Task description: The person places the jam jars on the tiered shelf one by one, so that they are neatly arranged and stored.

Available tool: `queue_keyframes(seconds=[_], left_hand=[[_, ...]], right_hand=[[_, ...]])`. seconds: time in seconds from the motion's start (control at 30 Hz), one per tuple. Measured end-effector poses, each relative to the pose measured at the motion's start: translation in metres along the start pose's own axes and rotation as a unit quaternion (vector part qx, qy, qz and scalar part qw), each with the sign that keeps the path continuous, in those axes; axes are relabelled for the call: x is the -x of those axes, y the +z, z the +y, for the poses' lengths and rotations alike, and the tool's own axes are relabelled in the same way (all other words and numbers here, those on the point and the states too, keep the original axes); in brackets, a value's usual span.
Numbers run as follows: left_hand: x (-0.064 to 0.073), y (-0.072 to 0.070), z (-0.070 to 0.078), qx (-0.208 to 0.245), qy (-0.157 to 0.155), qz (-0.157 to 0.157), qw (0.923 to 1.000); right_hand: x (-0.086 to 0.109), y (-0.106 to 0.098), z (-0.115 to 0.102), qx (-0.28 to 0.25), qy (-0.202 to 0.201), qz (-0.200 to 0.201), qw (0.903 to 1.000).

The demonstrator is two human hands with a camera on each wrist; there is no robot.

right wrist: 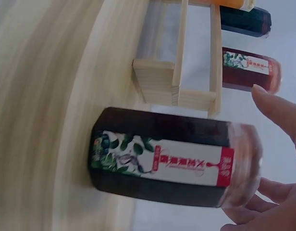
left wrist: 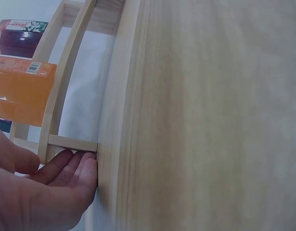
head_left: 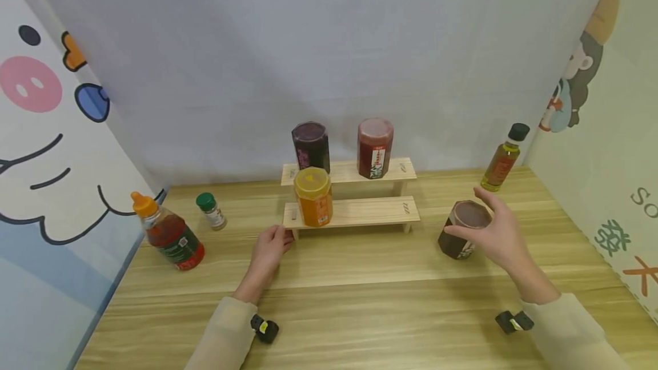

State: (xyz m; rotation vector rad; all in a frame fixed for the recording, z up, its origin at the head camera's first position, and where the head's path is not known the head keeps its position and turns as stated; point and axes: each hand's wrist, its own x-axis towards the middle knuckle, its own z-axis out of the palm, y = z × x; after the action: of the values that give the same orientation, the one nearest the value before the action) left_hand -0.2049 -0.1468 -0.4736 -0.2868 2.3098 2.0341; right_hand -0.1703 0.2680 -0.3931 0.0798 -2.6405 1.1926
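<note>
A two-tier wooden rack (head_left: 360, 212) stands on the table, with an orange jar (head_left: 315, 201) on its lower board. On the upper board are a dark purple jar (head_left: 311, 147) and a red jar (head_left: 375, 153). My left hand (head_left: 269, 249) holds the left end of the lower board, thumb above and fingers (left wrist: 66, 168) bent beneath it by the leg. To the right of the rack, a dark jam jar (right wrist: 162, 159) with a pale lid stands upright on the table. My right hand (head_left: 501, 238) is at this jar, thumb and fingers spread wide around its lid, not closed on it.
A sauce bottle (head_left: 177, 241) with an orange cap leans at the left in the head view, near a small green-capped shaker (head_left: 212, 211). An oil bottle (head_left: 501, 161) stands at the back right. Pale panels border the table at back and sides.
</note>
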Motion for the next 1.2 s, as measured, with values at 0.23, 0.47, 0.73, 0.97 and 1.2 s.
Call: queue_keyframes(seconds=[0.23, 0.47, 0.73, 0.97, 1.2], left_hand=[[0.0, 0.0, 0.0, 0.002, -0.001, 0.001, 1.0], [0.001, 0.0, 0.0, 0.002, -0.001, 0.0, 1.0], [0.001, 0.0, 0.002, 0.003, 0.002, -0.001, 1.0], [0.002, 0.001, 0.002, 0.005, 0.002, -0.003, 1.0], [0.001, 0.001, 0.0, 0.005, 0.002, -0.004, 1.0]], right_hand=[[0.004, -0.003, 0.013, -0.011, 0.002, 0.002, 0.9999], [0.007, -0.002, 0.022, -0.032, 0.018, -0.019, 0.9992], [0.01, 0.009, 0.041, -0.072, 0.014, -0.033, 0.9968], [0.012, 0.017, 0.055, -0.075, 0.038, -0.052, 0.9951], [0.015, 0.017, 0.057, -0.08, 0.043, -0.05, 0.9946]])
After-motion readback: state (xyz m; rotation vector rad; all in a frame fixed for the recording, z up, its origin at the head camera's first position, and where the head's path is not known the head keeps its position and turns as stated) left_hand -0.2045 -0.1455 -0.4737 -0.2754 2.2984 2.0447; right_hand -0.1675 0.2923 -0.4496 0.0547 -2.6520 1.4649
